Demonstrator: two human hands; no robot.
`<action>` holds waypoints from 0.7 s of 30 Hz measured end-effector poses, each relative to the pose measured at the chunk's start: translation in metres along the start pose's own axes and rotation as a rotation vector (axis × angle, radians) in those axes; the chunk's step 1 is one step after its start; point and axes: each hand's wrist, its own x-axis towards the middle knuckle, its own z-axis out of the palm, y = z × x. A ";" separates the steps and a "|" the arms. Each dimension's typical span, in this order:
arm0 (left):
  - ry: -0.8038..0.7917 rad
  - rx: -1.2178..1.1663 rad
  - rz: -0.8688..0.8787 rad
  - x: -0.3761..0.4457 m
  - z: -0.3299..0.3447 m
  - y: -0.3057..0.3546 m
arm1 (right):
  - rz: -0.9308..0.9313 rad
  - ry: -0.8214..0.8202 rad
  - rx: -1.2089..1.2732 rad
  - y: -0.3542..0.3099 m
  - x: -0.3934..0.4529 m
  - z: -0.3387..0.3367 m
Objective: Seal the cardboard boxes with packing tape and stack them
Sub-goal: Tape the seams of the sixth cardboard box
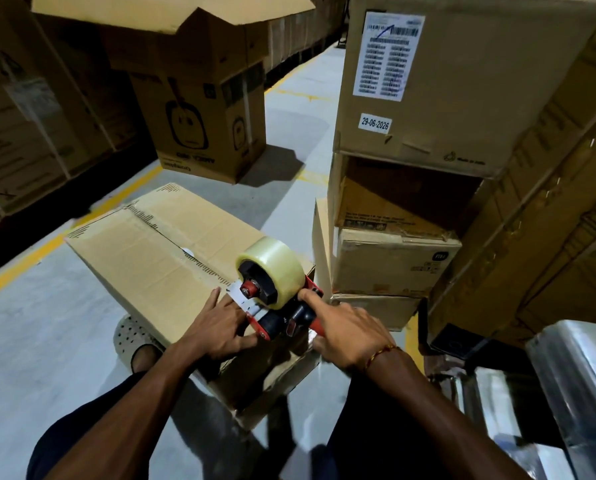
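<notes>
A closed cardboard box (144, 251) lies in front of me, its top flaps meeting along a centre seam. A red and black tape dispenser (275, 306) with a roll of clear tape (275, 268) sits at the near end of that seam. My right hand (345, 330) grips the dispenser's handle, its index finger stretched along the frame. My left hand (217, 327) lies flat on the box top beside the dispenser, fingers straight, pressing at the tape's end.
A stack of sealed boxes (410, 140) rises close on the right. An open box with raised flaps (199, 109) stands ahead on the grey floor. Box walls line the left side. Plastic-wrapped goods (573, 393) sit at the lower right. A sandalled foot (133, 341) is beside the box.
</notes>
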 end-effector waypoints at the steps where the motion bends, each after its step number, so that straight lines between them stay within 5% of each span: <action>1: -0.003 0.001 0.000 0.000 0.000 -0.002 | 0.004 -0.005 0.005 -0.001 0.000 0.000; 21: 0.034 0.180 0.001 -0.001 0.016 -0.014 | 0.035 -0.025 0.125 0.016 -0.001 0.028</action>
